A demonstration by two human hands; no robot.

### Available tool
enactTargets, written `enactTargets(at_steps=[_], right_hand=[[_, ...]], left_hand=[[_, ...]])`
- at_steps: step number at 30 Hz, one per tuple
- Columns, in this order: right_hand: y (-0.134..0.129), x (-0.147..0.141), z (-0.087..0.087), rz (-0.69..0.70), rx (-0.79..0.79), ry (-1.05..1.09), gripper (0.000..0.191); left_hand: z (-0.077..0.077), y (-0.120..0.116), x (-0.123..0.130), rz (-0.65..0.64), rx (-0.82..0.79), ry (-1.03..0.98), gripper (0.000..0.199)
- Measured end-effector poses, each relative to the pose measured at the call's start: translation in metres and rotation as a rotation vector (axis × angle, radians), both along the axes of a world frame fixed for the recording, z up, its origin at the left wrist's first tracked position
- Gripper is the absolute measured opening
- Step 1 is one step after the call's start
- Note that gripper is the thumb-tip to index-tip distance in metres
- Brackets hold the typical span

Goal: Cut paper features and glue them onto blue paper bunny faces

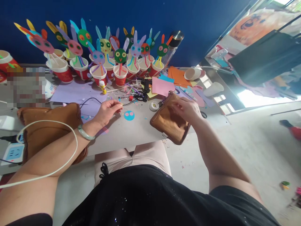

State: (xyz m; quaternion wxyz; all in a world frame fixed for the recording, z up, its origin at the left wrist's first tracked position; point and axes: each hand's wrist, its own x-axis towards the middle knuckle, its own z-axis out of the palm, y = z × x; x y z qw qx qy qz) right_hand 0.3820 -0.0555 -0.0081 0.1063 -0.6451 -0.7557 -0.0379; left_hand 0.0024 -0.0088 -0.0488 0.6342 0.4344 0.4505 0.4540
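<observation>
My left hand (109,110) is closed in a pinch above the table, thumb against fingertips. Whatever small thing it may hold is too small to name. Just right of it lies a light blue paper disc (129,115) with two pink circles on it. My right hand (188,109) is bent down over the upper part of a brown cushion-like pad (170,121), which juts past the table's front edge. Its fingers are blurred and partly hidden. Beside that pad sits a small round clear container (154,106). A pink paper sheet (163,86) lies just behind.
Red-and-white paper cups (120,76) with paper rabbit heads on stems stand along the blue wall. A glue gun (146,84), glue stick (102,87) and paper scraps lie before them. Another brown pad (50,122), a white cable (75,138) and a power strip (15,153) are left.
</observation>
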Motion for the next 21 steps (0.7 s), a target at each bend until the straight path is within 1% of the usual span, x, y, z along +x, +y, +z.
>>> enactTargets(at_steps=[3, 6, 9, 12, 14, 16, 17, 19, 21], right_hand=[[0.035, -0.025, 0.009, 0.152, -0.201, -0.166, 0.038], [0.062, -0.042, 0.013, 0.186, -0.377, -0.366, 0.038], [0.079, -0.045, 0.009, 0.2, -0.454, -0.447, 0.038], [0.088, -0.04, -0.001, 0.216, -0.455, -0.413, 0.035], [0.093, -0.035, -0.006, 0.205, -0.441, -0.355, 0.029], [0.094, -0.028, -0.005, 0.206, -0.429, -0.297, 0.022], [0.093, -0.025, -0.001, 0.213, -0.414, -0.267, 0.019], [0.088, -0.02, 0.012, 0.235, -0.331, -0.19, 0.017], [0.078, -0.021, 0.029, 0.273, -0.167, -0.044, 0.013]], left_hand=[[0.001, 0.0, -0.001, 0.005, -0.011, -0.008, 0.025], [0.003, 0.001, 0.0, 0.016, -0.011, -0.018, 0.026], [0.004, 0.002, 0.0, 0.02, -0.019, -0.032, 0.027], [0.002, 0.004, 0.0, 0.013, -0.018, -0.055, 0.028], [-0.001, 0.004, -0.001, 0.002, 0.005, -0.063, 0.027], [-0.003, 0.004, -0.001, -0.007, 0.026, -0.057, 0.025], [-0.003, 0.004, -0.002, -0.01, 0.033, -0.051, 0.025], [-0.004, 0.004, -0.002, -0.009, 0.044, -0.044, 0.025], [-0.004, 0.004, -0.002, -0.011, 0.057, -0.048, 0.023]])
